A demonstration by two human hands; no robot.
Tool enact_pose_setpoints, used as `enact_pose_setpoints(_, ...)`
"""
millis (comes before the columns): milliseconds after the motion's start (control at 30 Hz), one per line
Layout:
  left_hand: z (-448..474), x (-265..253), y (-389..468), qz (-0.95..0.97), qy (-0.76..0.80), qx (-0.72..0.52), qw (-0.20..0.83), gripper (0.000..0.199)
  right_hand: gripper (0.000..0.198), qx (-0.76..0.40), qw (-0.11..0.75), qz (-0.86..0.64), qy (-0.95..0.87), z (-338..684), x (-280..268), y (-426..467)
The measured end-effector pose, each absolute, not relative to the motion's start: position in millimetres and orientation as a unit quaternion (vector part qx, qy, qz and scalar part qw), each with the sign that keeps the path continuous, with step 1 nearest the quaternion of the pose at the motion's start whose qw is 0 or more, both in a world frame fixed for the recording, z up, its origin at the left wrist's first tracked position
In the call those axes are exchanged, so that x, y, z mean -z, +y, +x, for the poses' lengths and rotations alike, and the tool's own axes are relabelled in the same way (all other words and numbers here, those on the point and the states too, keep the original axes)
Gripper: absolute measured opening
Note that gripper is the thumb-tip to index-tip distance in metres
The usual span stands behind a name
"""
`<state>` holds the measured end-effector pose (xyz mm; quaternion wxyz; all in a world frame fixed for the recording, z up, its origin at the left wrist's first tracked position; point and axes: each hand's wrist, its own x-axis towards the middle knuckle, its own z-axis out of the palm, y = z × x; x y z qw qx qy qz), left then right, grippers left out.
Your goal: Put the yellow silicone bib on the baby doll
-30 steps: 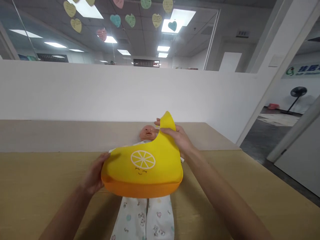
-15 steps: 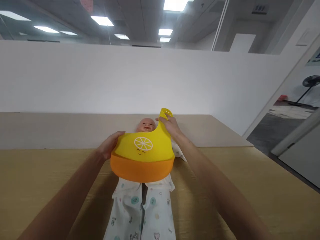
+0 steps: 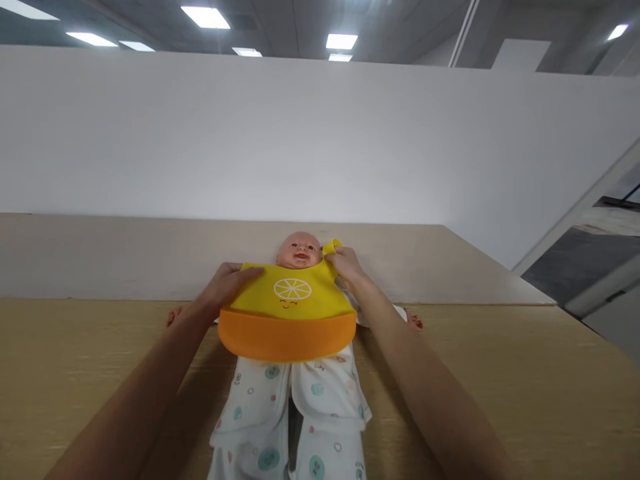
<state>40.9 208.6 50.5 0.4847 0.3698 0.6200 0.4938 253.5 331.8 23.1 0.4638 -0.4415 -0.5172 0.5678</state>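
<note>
A yellow bib [image 3: 255, 293] with an orange catch pocket and a printed citrus slice lies over the chest of a baby doll [image 3: 299, 252]. My left hand [image 3: 227, 285] grips the bib's upper left edge, thumb on the front. At the doll's neck on the right, my right hand [image 3: 346, 262] pinches the neck strap, whose end curls up beside the doll's head. The doll lies on its back in white patterned clothes [image 3: 325, 393], its head away from me and its arms out to both sides. The bib hides its torso.
The doll rests on a wood-look table [image 3: 480, 373]. A pale raised strip [image 3: 125, 257] runs along the back, against a white wall [image 3: 250, 133] with glass above. A doorway opens at the far right.
Both hands have brought the bib down against the doll's chest and neck. The strap end is lower, next to the head. The doll's face and outstretched arms show more. My view has tilted down.
</note>
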Motion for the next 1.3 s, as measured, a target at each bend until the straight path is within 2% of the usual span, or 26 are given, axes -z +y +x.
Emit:
enact_pose_setpoints(200,43,-47,209,0.390,0.621,-0.478,0.483,0.014,0.013,-0.558,0.435,-0.465,-0.533,256,-17,337)
enact_pose_setpoints(367,41,-42,209,0.395,0.605,-0.461,0.515,0.015,0.014,-0.559,0.410,-0.476,-0.542,257,-11,338)
enact_pose_setpoints(633,39,-33,232,0.366,0.541,-0.485,0.581,0.027,0.016,-0.565,0.402,-0.494,-0.525,253,-3,336)
enact_pose_setpoints(1000,41,-19,252,0.327,0.599,-0.497,0.535,0.023,0.006,-0.604,0.407,-0.506,-0.462,249,-6,327)
enact_pose_setpoints(1300,42,-17,258,0.263,0.479,-0.487,0.682,0.017,0.003,-0.586,0.395,-0.516,-0.484,257,2,333)
